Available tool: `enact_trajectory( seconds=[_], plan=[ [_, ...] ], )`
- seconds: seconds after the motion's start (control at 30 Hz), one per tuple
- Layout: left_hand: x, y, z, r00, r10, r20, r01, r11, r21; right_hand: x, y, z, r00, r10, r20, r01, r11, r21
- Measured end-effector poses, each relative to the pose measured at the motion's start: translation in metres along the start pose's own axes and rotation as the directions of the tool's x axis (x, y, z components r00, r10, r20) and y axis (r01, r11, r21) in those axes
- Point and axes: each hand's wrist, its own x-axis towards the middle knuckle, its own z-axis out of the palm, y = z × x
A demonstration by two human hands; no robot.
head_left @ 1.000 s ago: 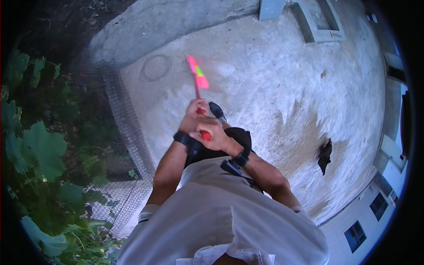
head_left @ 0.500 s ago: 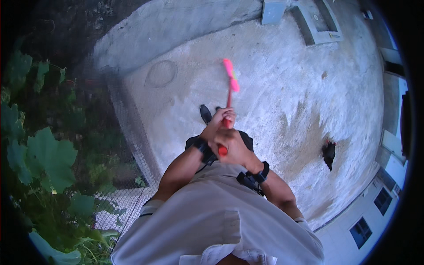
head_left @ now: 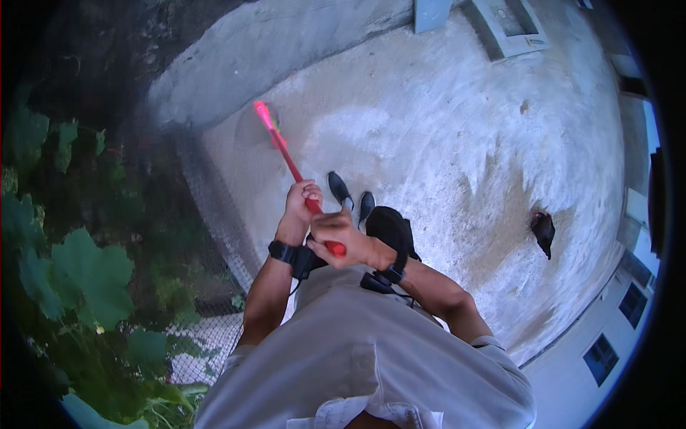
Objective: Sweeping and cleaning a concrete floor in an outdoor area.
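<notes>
Both my hands are closed round a long red-handled tool [head_left: 291, 163] with a bright pink head and a touch of green. Its kind I cannot make out. My left hand [head_left: 299, 204] grips the handle farther up, towards the head. Just behind it my right hand [head_left: 339, 230] wraps the lower handle, whose red butt end shows below the fingers. The tool points away from me and to the left, its pink head over the pale concrete ground [head_left: 429, 143]. Dark straps with small devices sit on both wrists.
A dark bird, seemingly a chicken [head_left: 543, 232], stands on the ground at right. Wire mesh fencing [head_left: 214, 336] and leafy plants [head_left: 93, 275] line the left. A concrete basin [head_left: 511, 25] lies far right, near a grey-blue block [head_left: 431, 13]. A building with windows [head_left: 600, 357] stands lower right.
The tool has swung left, its pink head moving from the middle to the left. Both hands have shifted left with it, still gripping. The bird has turned slightly.
</notes>
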Motion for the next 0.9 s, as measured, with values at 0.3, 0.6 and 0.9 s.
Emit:
enact_trajectory(
  seconds=[0.3,0.6,0.9],
  plan=[
    [0.078,-0.081,0.106,0.941,-0.318,0.118,0.314,0.948,0.050,0.003,-0.044,-0.090,0.995,0.024,0.098,0.014,0.932,-0.363],
    [0.251,-0.156,0.222,0.772,-0.592,0.234,0.581,0.805,0.121,0.022,-0.008,-0.252,0.947,0.206,-0.248,-0.311,0.787,-0.533],
    [0.397,-0.178,0.325,0.726,-0.630,0.276,0.626,0.772,0.114,0.068,0.046,-0.419,0.936,0.307,-0.173,-0.350,0.761,-0.546]
  ],
)
